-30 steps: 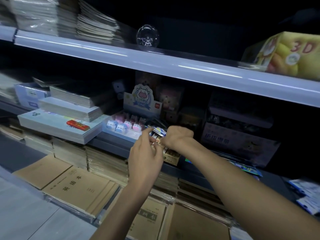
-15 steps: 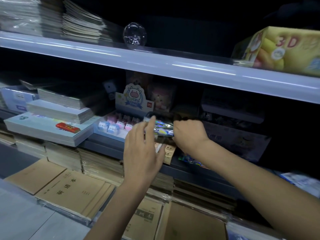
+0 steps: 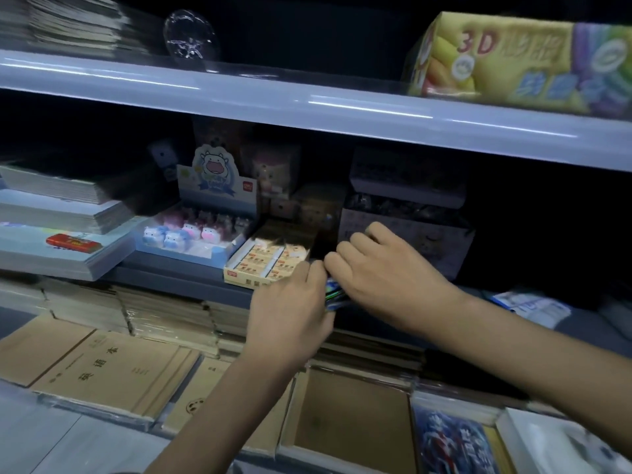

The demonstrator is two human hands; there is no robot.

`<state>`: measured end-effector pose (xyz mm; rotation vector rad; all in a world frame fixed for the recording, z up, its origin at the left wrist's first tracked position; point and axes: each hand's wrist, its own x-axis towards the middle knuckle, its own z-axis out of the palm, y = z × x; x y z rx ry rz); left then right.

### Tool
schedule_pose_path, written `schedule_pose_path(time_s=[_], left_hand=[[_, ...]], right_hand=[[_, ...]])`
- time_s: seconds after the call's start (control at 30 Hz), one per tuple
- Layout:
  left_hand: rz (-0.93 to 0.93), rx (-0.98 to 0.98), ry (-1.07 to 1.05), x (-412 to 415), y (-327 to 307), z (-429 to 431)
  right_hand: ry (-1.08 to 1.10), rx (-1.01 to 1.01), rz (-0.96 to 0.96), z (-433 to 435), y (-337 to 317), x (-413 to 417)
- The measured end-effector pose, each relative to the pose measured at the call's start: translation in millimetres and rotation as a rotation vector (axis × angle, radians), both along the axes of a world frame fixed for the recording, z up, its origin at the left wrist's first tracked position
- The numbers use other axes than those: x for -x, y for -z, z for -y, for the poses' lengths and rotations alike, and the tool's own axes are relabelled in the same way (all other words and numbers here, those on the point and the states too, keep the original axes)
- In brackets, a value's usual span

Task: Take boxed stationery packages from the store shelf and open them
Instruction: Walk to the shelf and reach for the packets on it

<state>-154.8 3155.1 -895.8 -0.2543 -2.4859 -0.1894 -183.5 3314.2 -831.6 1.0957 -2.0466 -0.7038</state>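
Left hand [image 3: 290,314] and right hand [image 3: 388,273] meet at middle shelf [image 3: 178,285] edge, fingers curled, both pinching shiny pack [image 3: 333,295] between them; pack mostly hidden. Risk: pack slick, grip small, hard tug could shoot it down onto notebooks [image 3: 113,367] below. Left fingers just beside open eraser box [image 3: 265,261]; jerk could knock box off ledge. Dim light, so seam likely hard to find.

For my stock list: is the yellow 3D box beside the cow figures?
No, the yellow 3D box stands on the shelf above the cow figures.
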Motion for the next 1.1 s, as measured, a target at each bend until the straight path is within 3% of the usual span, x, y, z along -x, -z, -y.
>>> schedule_pose_path(time_s=[0.17,0.33,0.4,0.53,0.6,0.87,0.97,1.1], left_hand=[[0.199,-0.073,0.01,-1.8,16.6,-19.3],[0.315,-0.106,-0.012,1.6,26.9,-16.9],[0.322,-0.053,-0.007,1.9,32.6,-20.5],[0.211,0.159,0.107,3.0,46.1,-29.4],[0.167,0.251,0.171,4.0,51.7,-38.5],[-0.02,0.195,0.302,-3.4,42.8,-56.4],[-0.105,0.267,0.29,-3.2,35.1,-54.3],[-0.123,0.182,0.233,-2.4,25.3,-47.5]], right_hand=[[0.263,0.213,0.24,-45.8,10.8,-23.7],[0.297,0.588,0.433,-74.9,31.4,-48.2],[0.27,0.608,0.418,-80.5,45.3,-49.1],[0.227,0.381,0.298,-81.3,80.9,-40.9],[0.15,0.363,0.184,-80.7,103.6,-33.1],[0.102,0.517,0.038,-89.1,109.3,-35.9],[0.216,0.561,0.167,-87.7,110.1,-40.0],[0.5,0.605,0.596,-89.8,98.5,-48.0]])
